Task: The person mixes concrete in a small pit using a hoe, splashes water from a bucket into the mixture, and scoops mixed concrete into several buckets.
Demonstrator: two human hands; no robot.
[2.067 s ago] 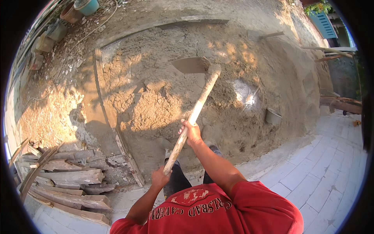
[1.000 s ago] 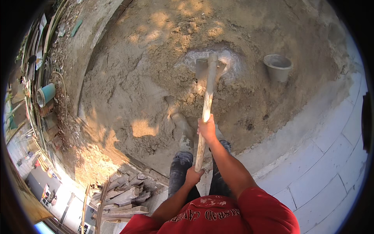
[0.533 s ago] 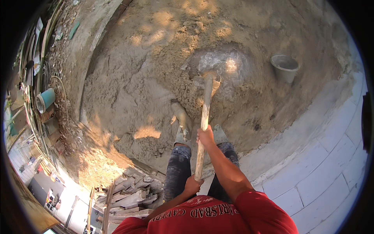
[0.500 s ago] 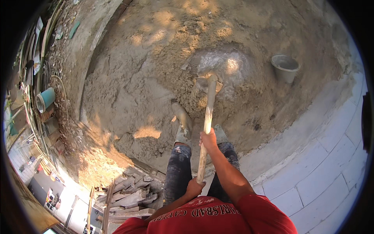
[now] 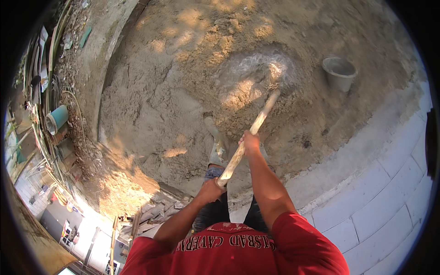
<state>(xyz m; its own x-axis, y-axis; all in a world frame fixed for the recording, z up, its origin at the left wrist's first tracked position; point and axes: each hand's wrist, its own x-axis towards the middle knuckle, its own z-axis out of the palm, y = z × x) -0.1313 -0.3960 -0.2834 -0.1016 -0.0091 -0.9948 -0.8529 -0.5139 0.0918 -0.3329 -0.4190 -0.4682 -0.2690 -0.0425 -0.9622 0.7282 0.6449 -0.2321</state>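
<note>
Both my hands grip the pale wooden handle of a hoe point(image 5: 260, 118), held slantwise in front of my legs. My left hand point(image 5: 211, 190) is wrapped round the handle's near end, by my left thigh. Further up, my right hand point(image 5: 250, 141) closes round its middle. The hoe's far end meets the sandy mortar mix point(image 5: 238, 94), beside a wet grey patch point(image 5: 259, 64); its blade is mostly hidden there. A mud-caked boot point(image 5: 218, 137) on my left foot stands in the mix, left of the handle.
A grey bucket point(image 5: 340, 82) stands on the mix at the far right. A white block wall point(image 5: 380, 197) curves along the right side. Scrap wood point(image 5: 153, 215) lies at the near left. A teal bucket point(image 5: 58, 118) lies beside poles at the left edge.
The hoe's far end has moved right and slightly away within the wet patch, and the handle slants more. My left hand has moved up and left, my right hand slightly away.
</note>
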